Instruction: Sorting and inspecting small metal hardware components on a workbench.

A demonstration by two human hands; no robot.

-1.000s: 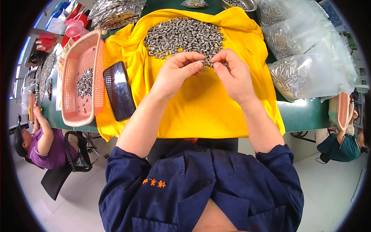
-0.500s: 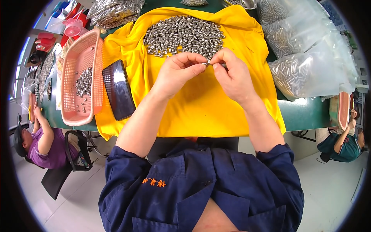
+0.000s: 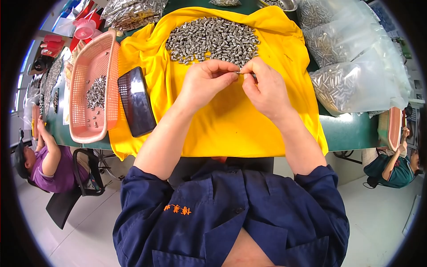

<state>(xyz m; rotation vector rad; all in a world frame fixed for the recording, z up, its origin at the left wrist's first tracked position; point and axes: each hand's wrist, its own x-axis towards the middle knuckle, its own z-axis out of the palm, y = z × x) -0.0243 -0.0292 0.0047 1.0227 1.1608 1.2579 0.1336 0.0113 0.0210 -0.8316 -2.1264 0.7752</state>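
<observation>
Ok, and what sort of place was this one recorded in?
Probably a small-parts workshop: a heap of small metal pieces lies on a yellow cloth, plastic bags hold more, and a person in purple sits nearby.

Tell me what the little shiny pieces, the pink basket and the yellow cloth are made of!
Little pieces: probably metal, smooth and silvery, since they glint.
Pink basket: looks like stiff plastic, slightly glossy, with mesh walls in one even colour.
Yellow cloth: soft-looking, matt fabric, because it wrinkles and folds; I can't tell which fibre.
</observation>
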